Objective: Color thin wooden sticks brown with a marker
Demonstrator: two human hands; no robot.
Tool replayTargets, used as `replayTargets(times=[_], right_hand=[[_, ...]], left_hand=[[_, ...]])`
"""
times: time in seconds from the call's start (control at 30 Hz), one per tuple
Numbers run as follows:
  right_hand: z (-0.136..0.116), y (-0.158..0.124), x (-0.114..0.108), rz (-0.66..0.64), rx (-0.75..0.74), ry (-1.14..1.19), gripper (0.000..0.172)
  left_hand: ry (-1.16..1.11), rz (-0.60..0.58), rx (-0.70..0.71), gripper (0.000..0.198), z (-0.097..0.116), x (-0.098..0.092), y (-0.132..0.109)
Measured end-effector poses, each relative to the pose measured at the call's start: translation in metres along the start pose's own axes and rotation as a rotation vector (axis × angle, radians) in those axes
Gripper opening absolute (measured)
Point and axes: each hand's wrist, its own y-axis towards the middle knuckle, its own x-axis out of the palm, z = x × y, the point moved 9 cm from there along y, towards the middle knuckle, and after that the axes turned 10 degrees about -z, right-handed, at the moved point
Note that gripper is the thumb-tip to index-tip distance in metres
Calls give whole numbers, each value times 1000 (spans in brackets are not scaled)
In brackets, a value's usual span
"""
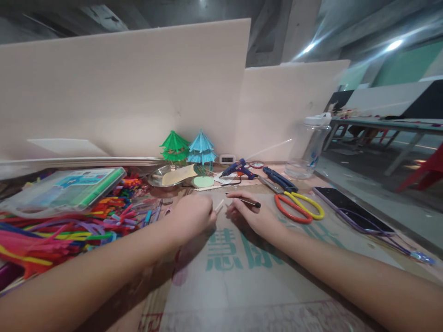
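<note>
My left hand (192,216) is closed around a short pale stick (219,205) whose tip pokes out toward the right. My right hand (251,214) rests on the cardboard sheet (242,276) just right of it, fingers pinched on a thin black pen (249,201) that lies across them. The two hands almost touch at the stick's tip. A green paper tree (174,146) and a blue paper tree (201,148) stand upright at the back against the white board.
A heap of coloured pipe cleaners (51,233) and a clear plastic box (65,190) fill the left. Behind lie a metal bowl (162,177), a blue glue gun (238,168), pliers (280,180) and orange-yellow scissors (299,206). A phone (353,210) and a water bottle (309,147) sit at right.
</note>
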Motion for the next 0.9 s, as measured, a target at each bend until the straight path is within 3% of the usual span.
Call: replayTargets(times=[0.13,0.27,0.4,0.63,0.7,0.8,0.9], right_hand=[[7,3,11,-126,-2,7,29],[6,1,19,-209,-6,48,33],[6,-1,23,-241,6,122,38],[5,-4,22,-227,-1,-30,34],[0,-7,26,-279,-19,-79,32],[-1,-8,26,-291,-21,-93,31],[3,-7,25,-284,-8,-15,33]], left_hand=[[-43,26,134,27,16,13,-27],[-113,70,278,19,15,20,-41],[-244,185,446,25,8,20,-49],[-337,223,602,24,16,29,-57],[-353,270,541,31,11,29,-55],[-373,317,389,57,-2,29,-46],[-399,263,351,67,-4,33,-35]])
